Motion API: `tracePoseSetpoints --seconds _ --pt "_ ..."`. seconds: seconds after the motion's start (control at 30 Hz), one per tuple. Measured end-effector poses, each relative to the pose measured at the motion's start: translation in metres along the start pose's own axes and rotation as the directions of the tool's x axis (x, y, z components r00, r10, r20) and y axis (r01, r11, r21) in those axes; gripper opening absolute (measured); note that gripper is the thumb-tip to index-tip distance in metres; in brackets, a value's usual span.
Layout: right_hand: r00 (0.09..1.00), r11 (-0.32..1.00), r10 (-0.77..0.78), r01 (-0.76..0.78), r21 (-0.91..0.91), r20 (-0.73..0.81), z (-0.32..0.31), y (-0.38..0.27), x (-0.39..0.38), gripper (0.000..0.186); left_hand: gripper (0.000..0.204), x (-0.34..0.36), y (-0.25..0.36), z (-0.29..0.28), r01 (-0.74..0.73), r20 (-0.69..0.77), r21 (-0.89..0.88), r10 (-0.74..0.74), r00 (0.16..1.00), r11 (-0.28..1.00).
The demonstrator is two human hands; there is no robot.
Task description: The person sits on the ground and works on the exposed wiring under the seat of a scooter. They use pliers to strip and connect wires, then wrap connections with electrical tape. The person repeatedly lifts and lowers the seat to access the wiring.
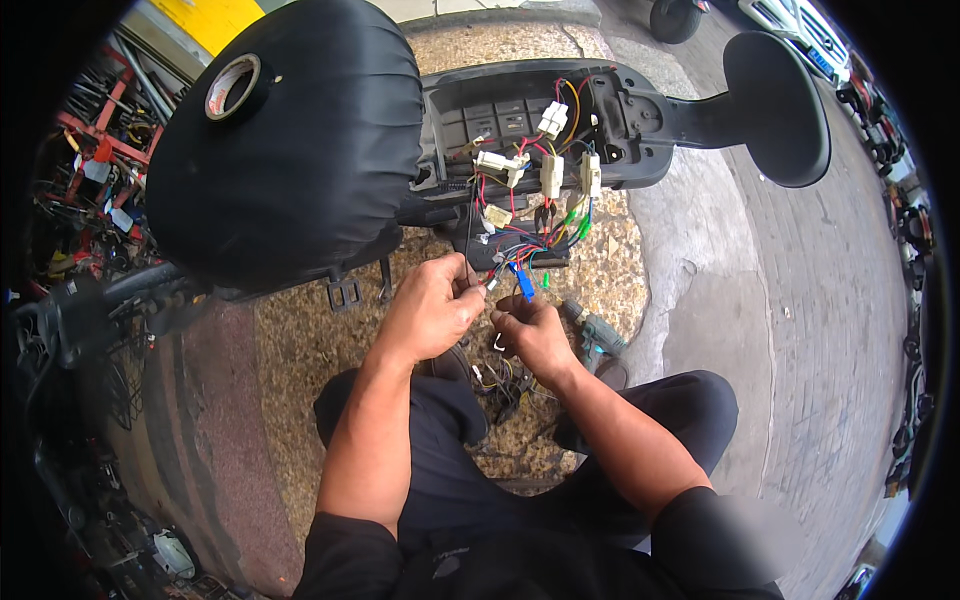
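Note:
My left hand (432,306) is closed, thumb and forefinger pinching a thin wire with a small pale end (490,284). Just right of it, my right hand (540,337) has its fingers drawn together below a blue connector (525,283); what they grip is mostly hidden. A small white piece (499,343) shows under that hand. Beyond both hands spreads a bundle of coloured wires (530,246). White plug connectors (551,176) and green sleeves (583,226) sit on the wires, some lying over a black plastic tray (490,115).
A black covered seat (300,150) fills the upper left, with a tape roll (233,87) on it. A black oval pad (778,110) juts out at upper right. A cordless drill (597,333) lies by my right foot. More loose wiring (505,385) lies between my legs. Tools (95,165) crowd the left.

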State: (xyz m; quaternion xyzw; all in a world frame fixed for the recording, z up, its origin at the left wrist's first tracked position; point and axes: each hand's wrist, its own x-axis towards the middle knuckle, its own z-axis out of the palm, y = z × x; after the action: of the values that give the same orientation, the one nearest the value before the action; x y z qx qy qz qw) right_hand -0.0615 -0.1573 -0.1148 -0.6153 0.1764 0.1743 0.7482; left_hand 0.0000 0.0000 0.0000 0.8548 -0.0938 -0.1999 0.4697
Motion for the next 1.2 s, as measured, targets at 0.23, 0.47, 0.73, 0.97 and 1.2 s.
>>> tracePoseSetpoints --seconds 0.23,0.47,0.73,0.97,1.2 --pt "0.971 0.994 -0.035 0.059 0.093 -0.238 -0.007 0.0 0.01 0.043 0.013 -0.004 0.002 0.001 -0.017 -0.027 -0.043 0.016 1.0 0.999" --pt "0.981 0.989 -0.149 0.147 -0.025 -0.128 -0.009 -0.001 0.018 0.021 0.013 0.0 -0.008 0.005 -0.039 -0.011 -0.116 0.038 0.999 0.992" --pt "0.978 0.985 -0.094 0.119 0.128 -0.185 -0.005 -0.02 0.016 0.017 0.012 0.001 -0.008 0.009 -0.042 0.003 -0.162 0.043 0.999 0.986" --pt "0.977 0.986 -0.107 0.128 0.107 -0.182 -0.004 -0.022 0.017 0.012 0.01 0.001 -0.008 0.01 -0.036 0.027 -0.243 0.044 0.999 0.969" --pt "0.985 0.984 -0.109 0.126 0.122 -0.137 -0.005 -0.022 0.023 0.011 0.01 -0.001 -0.004 0.008 -0.016 0.051 -0.204 0.027 0.998 0.979"
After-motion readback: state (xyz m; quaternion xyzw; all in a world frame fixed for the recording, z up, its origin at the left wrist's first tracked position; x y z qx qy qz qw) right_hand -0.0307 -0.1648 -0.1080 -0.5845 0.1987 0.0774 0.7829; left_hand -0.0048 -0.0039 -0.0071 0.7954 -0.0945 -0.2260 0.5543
